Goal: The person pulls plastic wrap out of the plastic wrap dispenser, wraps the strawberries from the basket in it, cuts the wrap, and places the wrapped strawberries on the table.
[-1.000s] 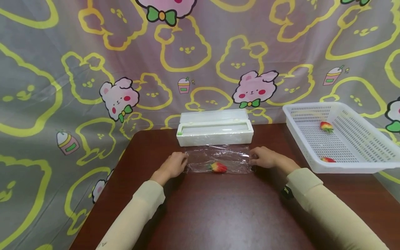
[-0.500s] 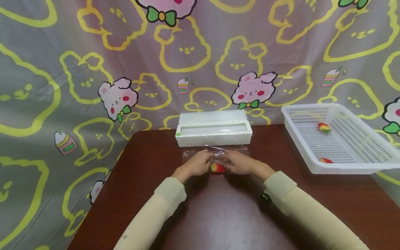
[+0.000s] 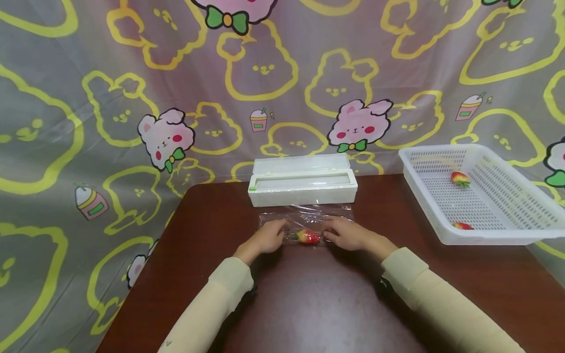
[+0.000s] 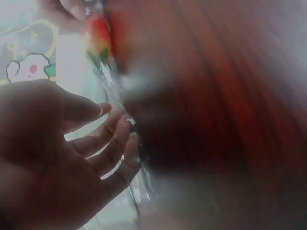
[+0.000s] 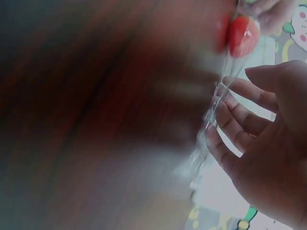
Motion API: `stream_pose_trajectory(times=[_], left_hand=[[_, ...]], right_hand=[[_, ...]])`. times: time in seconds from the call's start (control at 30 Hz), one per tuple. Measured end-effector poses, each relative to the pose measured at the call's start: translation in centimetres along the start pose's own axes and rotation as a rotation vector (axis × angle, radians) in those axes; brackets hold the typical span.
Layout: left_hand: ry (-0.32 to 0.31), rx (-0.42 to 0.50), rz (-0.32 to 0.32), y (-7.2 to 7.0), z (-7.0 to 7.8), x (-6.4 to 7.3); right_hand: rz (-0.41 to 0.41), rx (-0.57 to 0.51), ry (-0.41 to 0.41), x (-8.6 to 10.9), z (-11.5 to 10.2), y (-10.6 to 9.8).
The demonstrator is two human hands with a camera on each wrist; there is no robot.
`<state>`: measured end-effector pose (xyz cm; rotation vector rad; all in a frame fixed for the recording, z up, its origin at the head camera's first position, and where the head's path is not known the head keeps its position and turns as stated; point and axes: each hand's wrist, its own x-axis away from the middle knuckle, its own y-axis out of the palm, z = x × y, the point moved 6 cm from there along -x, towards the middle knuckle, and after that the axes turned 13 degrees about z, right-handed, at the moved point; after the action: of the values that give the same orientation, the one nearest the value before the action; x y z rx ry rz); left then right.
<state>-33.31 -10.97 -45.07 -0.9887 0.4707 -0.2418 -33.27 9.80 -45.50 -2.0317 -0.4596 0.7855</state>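
A red and yellow strawberry (image 3: pixel 307 236) with green leaves at its left end lies under a sheet of clear cling film (image 3: pixel 340 212) on the table. On the strawberry's left, my left hand (image 3: pixel 266 236) touches the film with its fingertips. My right hand (image 3: pixel 346 233) does the same on the other side. Both wrist views show gently bent fingers against the film, the left fingers (image 4: pixel 117 143) and the right fingers (image 5: pixel 230 127), with each thumb apart from the film. Right behind the film stands a white cling film dispenser (image 3: pixel 304 197), its lid raised.
A white slotted plastic basket (image 3: pixel 423 208) stands at the right, holding two more strawberries, one near its back (image 3: pixel 460 179) and one by its front wall. The brown wooden table (image 3: pixel 300 294) ends at a patterned curtain (image 3: pixel 287 73) behind.
Both hands came inward from the film's side ends to the strawberry, then drew slightly apart again. The film now lies closely over the strawberry, which has stayed in place.
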Motion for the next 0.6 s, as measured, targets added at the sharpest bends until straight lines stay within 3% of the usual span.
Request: stream_pose_trajectory(times=[0.17, 0.33, 0.43, 0.6], left_hand=[[-0.086, 0.009, 0.021, -1.5, -2.3, 1.5], [-0.126, -0.029, 0.009, -3.1, -3.7, 2.8], [-0.094, -0.042, 0.008, -3.8, -3.1, 2.9], [0.073, -0.029, -0.046, -2.7, 0.3, 2.0]], right_hand=[[0.062, 0.016, 0.057, 2.0, 1.6, -2.0], [0.045, 0.076, 0.123, 3.5, 2.7, -3.8], [0.030, 0.097, 0.140, 3.5, 2.5, -4.5], [0.006, 0.041, 0.080, 2.3, 0.0, -3.5]])
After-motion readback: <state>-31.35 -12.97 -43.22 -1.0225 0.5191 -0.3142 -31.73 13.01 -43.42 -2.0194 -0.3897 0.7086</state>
